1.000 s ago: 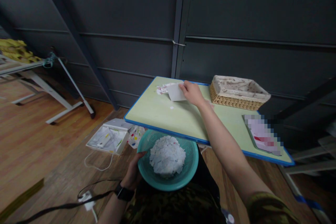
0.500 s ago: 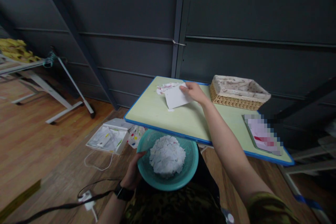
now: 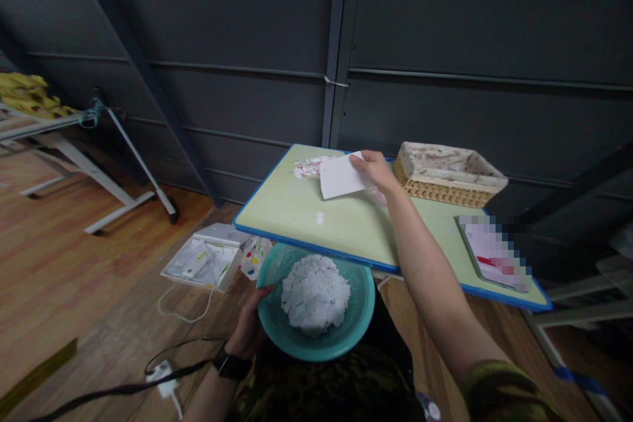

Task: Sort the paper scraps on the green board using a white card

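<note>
My left hand (image 3: pixel 250 324) grips the left rim of a teal plastic colander (image 3: pixel 364 303), its thumb over the edge. A mound of torn white paper scraps (image 3: pixel 315 293) fills the colander's middle, below the table's front edge. Over the table (image 3: pixel 277 211), my right hand (image 3: pixel 376 170) is closed on the right end of a white card (image 3: pixel 342 176), held tilted. Behind the card's left edge lies a patch of white and reddish paper bits (image 3: pixel 307 167). One small white scrap (image 3: pixel 320 217) lies nearer the front edge. Some pinkish bits (image 3: pixel 378 196) show beneath my right hand.
A cloth-lined wicker basket (image 3: pixel 448 192) stands at the table's back right, with a partly blurred tablet-like object (image 3: pixel 494 254) before it. An open white box (image 3: pixel 205 264) with cables lies on the floor left, near a power strip (image 3: pixel 163 376). Dark metal panels rise behind.
My right hand has moved slightly right with the card, exposing pinkish bits under the hand and more of the small scrap's surroundings. My left hand and the colander stay put.
</note>
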`<state>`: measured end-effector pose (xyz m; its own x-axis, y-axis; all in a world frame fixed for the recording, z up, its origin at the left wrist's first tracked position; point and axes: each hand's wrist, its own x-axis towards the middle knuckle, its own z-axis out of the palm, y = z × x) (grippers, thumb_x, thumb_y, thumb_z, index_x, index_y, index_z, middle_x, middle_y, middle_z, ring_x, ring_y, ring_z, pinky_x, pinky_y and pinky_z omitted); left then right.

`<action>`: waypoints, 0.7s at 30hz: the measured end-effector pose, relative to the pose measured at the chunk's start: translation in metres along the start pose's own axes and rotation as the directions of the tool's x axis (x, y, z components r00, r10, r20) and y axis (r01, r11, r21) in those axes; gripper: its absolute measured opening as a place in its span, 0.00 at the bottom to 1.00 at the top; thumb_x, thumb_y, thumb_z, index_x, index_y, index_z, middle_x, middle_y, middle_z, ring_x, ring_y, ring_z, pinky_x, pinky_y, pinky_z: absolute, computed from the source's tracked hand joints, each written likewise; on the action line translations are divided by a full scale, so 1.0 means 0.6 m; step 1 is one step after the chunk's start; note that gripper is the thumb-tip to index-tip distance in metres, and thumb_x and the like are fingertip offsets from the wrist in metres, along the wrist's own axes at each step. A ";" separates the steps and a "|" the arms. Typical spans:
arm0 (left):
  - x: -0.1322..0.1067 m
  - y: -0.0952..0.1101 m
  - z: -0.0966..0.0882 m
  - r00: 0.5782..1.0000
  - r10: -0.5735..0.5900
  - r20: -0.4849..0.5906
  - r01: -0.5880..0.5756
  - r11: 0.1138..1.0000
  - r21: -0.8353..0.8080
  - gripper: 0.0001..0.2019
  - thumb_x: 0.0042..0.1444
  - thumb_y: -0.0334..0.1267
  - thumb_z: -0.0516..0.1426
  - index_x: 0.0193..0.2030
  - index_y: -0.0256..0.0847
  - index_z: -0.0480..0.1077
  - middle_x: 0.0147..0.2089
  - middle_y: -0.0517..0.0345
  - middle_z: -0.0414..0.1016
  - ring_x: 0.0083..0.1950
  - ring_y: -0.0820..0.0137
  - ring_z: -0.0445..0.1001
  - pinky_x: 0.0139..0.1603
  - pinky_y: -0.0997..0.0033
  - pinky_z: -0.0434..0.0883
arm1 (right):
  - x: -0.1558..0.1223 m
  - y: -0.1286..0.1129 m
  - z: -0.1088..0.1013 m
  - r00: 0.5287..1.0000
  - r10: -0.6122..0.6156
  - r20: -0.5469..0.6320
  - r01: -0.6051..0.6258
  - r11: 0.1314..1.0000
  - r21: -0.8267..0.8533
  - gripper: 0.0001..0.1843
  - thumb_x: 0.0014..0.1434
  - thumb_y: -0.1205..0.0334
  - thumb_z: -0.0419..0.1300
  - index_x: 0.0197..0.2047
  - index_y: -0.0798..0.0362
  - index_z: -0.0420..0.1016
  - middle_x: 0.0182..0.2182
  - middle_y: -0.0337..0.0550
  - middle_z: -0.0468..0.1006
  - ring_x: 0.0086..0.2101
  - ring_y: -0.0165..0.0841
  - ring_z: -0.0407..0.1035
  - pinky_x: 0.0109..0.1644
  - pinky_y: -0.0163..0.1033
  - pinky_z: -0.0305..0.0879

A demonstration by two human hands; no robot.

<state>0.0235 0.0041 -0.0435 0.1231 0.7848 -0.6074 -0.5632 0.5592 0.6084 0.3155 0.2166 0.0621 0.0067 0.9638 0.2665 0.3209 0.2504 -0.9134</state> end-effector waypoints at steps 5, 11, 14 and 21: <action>0.002 -0.002 -0.003 0.999 0.043 0.009 -0.043 0.999 -0.006 0.14 0.46 0.34 0.60 0.41 0.33 0.75 0.38 0.50 0.83 0.50 0.52 0.76 0.48 0.58 0.74 | -0.013 -0.007 0.012 0.955 0.109 0.276 -0.123 0.992 0.034 0.21 0.46 0.46 0.63 0.31 0.58 0.72 0.24 0.43 0.75 0.22 0.29 0.64 0.23 0.32 0.54; 0.004 0.000 -0.008 0.998 0.055 0.011 -0.056 0.998 0.015 0.11 0.47 0.35 0.60 0.37 0.33 0.76 0.30 0.51 0.83 0.45 0.53 0.79 0.46 0.58 0.74 | -0.015 -0.008 0.016 0.930 0.114 0.351 -0.184 0.968 0.172 0.23 0.44 0.47 0.66 0.34 0.58 0.73 0.26 0.43 0.76 0.23 0.28 0.66 0.24 0.31 0.57; 0.006 0.002 -0.011 0.996 0.087 -0.004 -0.087 0.996 0.022 0.10 0.47 0.35 0.60 0.36 0.34 0.76 0.29 0.53 0.83 0.41 0.55 0.80 0.45 0.59 0.74 | -0.015 -0.006 0.010 0.930 0.123 0.347 -0.179 0.975 0.134 0.22 0.43 0.48 0.67 0.34 0.59 0.74 0.25 0.42 0.76 0.22 0.26 0.65 0.22 0.30 0.55; 0.017 -0.001 -0.027 0.996 0.080 0.039 -0.081 0.996 0.033 0.13 0.49 0.36 0.60 0.40 0.34 0.76 0.32 0.52 0.83 0.41 0.57 0.80 0.45 0.60 0.74 | -0.023 -0.016 0.016 0.735 0.205 0.646 -0.179 0.978 -0.106 0.19 0.39 0.52 0.70 0.29 0.60 0.78 0.20 0.39 0.74 0.20 0.24 0.65 0.22 0.29 0.60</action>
<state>0.0120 0.0078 -0.0582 0.1092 0.8366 -0.5368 -0.5441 0.5022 0.6721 0.3036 0.2018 0.0641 -0.5411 0.8193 -0.1898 0.4134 0.0626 -0.9084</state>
